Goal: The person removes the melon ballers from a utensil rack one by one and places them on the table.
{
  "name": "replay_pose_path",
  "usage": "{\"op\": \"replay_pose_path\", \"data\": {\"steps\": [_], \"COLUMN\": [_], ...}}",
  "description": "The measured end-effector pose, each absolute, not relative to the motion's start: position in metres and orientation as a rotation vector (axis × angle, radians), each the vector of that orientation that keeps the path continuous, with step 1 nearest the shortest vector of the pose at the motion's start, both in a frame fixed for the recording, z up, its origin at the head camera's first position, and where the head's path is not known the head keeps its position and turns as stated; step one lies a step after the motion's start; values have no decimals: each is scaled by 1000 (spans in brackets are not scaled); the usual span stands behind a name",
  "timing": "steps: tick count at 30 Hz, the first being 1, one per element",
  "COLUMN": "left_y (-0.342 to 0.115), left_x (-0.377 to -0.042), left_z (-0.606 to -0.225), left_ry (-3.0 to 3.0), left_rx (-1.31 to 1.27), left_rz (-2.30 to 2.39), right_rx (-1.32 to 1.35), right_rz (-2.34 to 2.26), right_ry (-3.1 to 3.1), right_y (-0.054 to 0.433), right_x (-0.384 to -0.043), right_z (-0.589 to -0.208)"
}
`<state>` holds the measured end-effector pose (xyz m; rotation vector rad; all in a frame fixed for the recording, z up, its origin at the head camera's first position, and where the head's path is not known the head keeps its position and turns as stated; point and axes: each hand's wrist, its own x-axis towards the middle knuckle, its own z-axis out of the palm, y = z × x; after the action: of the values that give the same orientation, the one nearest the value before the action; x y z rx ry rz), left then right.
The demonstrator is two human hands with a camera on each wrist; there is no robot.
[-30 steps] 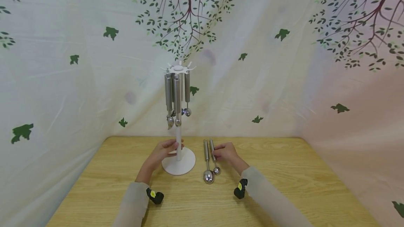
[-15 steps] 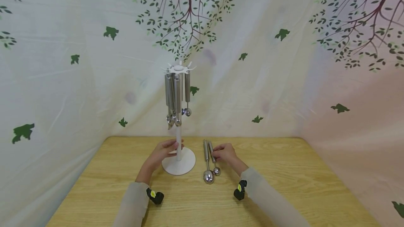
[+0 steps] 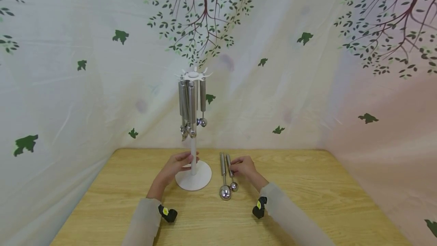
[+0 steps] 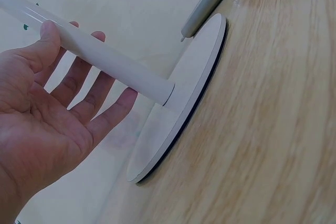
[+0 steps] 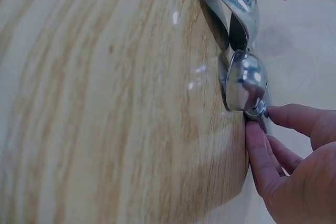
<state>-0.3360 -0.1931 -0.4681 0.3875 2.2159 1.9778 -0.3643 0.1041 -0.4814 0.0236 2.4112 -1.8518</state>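
In the head view my left hand holds the upright pole of a white utensil stand just above its round base. The left wrist view shows my thumb on the near side of the pole and the fingers curled behind it. My right hand pinches the handle of a small metal scoop, which lies bowl toward me on the table. Close on its left lies a larger metal scoop. In the right wrist view both bowls face down, and my hand covers much of the small scoop's handle.
Several metal utensils with thick handles hang from the white hooked top of the stand. The wooden table ends at a pale cloth backdrop with printed branches and leaves.
The hanging utensils have swung slightly, with one shifting right. The small scoop's handle tilted a little left, then back slightly, in my right hand. My left hand has stayed on the pole.
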Motion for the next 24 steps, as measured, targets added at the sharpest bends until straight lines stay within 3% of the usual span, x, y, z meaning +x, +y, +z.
{"op": "replay_pose_path", "data": {"steps": [24], "left_y": [-193], "left_x": [-336], "left_z": [-470], "left_ry": [2219], "left_rx": [411], "left_rz": [1971], "right_rx": [-30], "right_rz": [-1849], "right_ry": [2417], "right_y": [109], "right_x": [-362], "right_z": [-457]}}
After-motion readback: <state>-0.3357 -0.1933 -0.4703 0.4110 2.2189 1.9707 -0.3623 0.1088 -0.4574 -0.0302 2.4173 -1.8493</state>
